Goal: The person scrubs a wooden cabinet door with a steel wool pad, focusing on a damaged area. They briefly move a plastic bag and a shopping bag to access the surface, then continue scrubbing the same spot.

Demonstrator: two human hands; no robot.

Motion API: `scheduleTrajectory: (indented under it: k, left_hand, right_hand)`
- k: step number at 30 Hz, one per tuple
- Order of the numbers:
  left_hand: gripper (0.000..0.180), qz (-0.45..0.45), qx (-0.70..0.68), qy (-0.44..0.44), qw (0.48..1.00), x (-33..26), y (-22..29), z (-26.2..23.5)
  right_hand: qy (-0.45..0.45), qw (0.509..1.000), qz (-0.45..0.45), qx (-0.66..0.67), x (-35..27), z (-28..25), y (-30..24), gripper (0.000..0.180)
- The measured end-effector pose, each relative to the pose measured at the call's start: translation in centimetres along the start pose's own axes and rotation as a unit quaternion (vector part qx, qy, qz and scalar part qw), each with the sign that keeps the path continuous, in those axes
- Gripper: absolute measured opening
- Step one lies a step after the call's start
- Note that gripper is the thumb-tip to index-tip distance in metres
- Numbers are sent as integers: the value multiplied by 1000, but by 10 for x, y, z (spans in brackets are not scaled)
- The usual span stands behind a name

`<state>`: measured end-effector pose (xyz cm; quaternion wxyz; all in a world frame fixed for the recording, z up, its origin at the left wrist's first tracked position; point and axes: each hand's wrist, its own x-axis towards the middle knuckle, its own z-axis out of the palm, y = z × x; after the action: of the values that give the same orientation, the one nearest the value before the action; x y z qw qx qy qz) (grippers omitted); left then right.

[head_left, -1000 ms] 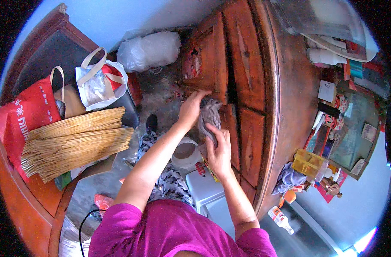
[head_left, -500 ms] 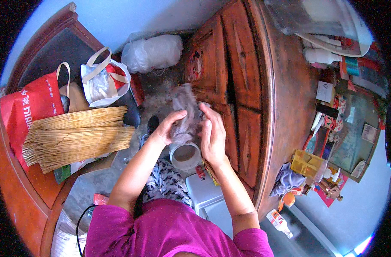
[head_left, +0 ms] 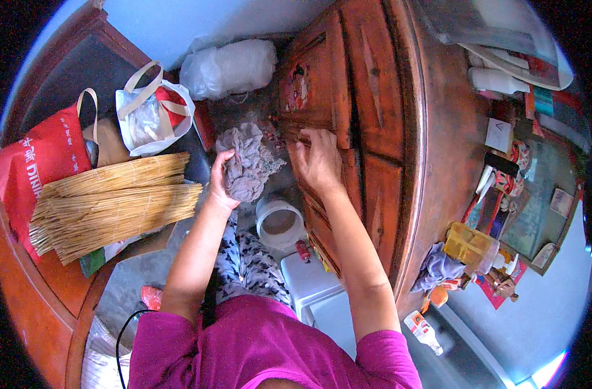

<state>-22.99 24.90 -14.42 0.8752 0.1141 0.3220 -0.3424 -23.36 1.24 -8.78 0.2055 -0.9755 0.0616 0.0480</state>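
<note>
A crumpled grey rag hangs bunched in my left hand, whose fingers are closed on its left side. Loose folds of it spread out to the right. My right hand is at the front of the wooden cabinet, beside the ledge between its upper and lower doors. Its fingers are bent and its thumb stands apart, with nothing visible in them. Whether the fingertips touch the wood I cannot tell. Below and between both hands stands a white bucket with murky liquid in it.
On the left, bundles of thin bamboo sticks lie beside a red bag and a white bag. A plastic-wrapped bundle sits by the wall. The cabinet top at right carries a yellow box, a cloth and a white bottle.
Both hands were close together around the blurred rag above the bucket. Now my right hand has let go and moved up to the cabinet front, while my left hand has carried the rag leftward.
</note>
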Motion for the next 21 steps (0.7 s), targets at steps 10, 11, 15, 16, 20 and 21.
scheduleTrajectory:
  k: [10,11,15,16,20,21]
  left_hand:
    - [51,-10,-47,-60,997,3,9,15]
    - [52,-8,-54,-62,997,4,7,14]
    - [51,3,-45,-58,997,1,-8,32]
    - [50,2,-31,-60,998,1,-13,31]
    - [47,-54,21,-11,998,-8,-17,10]
    - [53,-73,28,-19,997,-10,-12,11]
  right_hand:
    - [44,999,-17,9,0,10,-3,25]
    - [56,998,-35,-1,-3,10,-8,27]
    - [-58,936,80,339,-27,27,-32,53]
    - [-88,861,132,483,-35,35,-42,60]
    - [-72,787,247,560,-49,39,-54,51]
    - [-80,769,292,563,-49,33,-55,48]
